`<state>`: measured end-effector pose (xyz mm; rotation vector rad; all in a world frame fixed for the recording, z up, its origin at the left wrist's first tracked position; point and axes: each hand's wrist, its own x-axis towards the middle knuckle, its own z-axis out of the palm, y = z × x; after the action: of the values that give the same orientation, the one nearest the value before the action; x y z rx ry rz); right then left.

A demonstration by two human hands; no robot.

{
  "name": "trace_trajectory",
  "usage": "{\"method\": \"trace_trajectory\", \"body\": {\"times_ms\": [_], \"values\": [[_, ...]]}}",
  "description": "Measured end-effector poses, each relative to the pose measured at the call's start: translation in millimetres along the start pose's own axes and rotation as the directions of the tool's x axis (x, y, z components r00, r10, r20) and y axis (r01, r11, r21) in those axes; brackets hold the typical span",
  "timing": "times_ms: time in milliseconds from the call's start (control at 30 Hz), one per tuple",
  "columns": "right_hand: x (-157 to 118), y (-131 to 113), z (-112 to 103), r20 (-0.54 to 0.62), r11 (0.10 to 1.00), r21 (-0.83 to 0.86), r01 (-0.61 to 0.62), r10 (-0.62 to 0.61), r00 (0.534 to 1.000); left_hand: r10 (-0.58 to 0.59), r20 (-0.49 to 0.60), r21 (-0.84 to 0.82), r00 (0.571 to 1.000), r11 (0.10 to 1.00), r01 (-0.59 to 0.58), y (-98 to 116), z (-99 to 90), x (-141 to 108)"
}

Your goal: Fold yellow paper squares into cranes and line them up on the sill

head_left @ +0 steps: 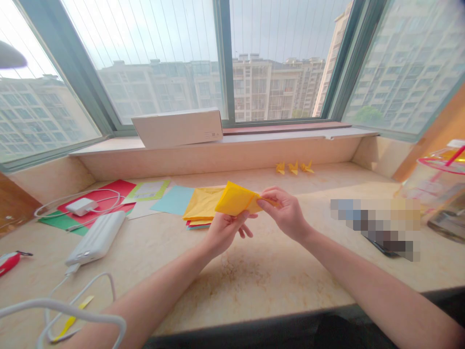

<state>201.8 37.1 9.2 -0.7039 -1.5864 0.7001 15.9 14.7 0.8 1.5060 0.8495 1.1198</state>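
We hold a folded bright-yellow paper piece (234, 198) above the pale, mottled stone surface (276, 276), our left hand (227, 230) coming in from between seven and eight o'clock and pinching its near edge, thumb on top. Our right hand (279, 209), forearm slanting in from four o'clock, pinches its right end between thumb and fingers. From that piece, a yellow-topped stack of coloured paper (199, 202) lies at nine o'clock, three small yellow paper cranes (294, 167) at two.
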Motion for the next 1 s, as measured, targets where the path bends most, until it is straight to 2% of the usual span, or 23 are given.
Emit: {"method": "trace_trajectory", "body": {"times_ms": [133, 267, 333, 467, 567, 733, 867, 1000], "values": [[1.5, 0.4, 2.0, -0.054, 0.987, 0.117, -0.109, 0.116, 0.992, -0.035, -0.007, -0.04, 0.999, 0.999, 0.034, 2.3, 0.1, 0.7], [5.2, -0.8, -0.9, -0.108, 0.976, 0.158, -0.148, 0.166, 0.98, -0.067, -0.031, -0.092, 0.997, 0.994, 0.064, 4.4, 0.0, 0.5], [6.8, -1.6, -3.4, -0.055, 0.964, 0.2, -0.174, 0.189, 0.981, -0.075, -0.061, -0.123, 0.995, 0.99, 0.067, 5.1, -0.9, 0.8], [6.2, -1.8, -5.0, 0.133, 0.933, 0.266, -0.241, 0.212, 0.968, -0.087, -0.111, -0.173, 0.99, 0.983, 0.067, 5.6, -3.0, 1.7], [3.7, -0.9, -3.4, 0.174, 0.933, 0.279, -0.227, 0.183, 0.968, -0.084, -0.108, -0.184, 0.991, 0.981, 0.063, 5.9, -3.9, 2.0], [3.9, 3.4, -4.1, 0.096, 0.965, 0.214, -0.154, 0.136, 0.986, -0.083, -0.081, -0.196, 0.993, 0.978, 0.066, 5.7, -5.0, 2.1], [5.7, 9.1, -6.0, 0.046, 0.964, 0.191, -0.185, 0.179, 0.983, -0.074, -0.093, -0.195, 0.993, 0.979, 0.055, 4.9, -6.3, 2.8], [6.0, 10.5, -6.6, 0.052, 0.959, 0.191, -0.208, 0.202, 0.978, -0.061, -0.11, -0.172, 0.992, 0.984, 0.041, 4.2, -6.5, 3.1]]}}
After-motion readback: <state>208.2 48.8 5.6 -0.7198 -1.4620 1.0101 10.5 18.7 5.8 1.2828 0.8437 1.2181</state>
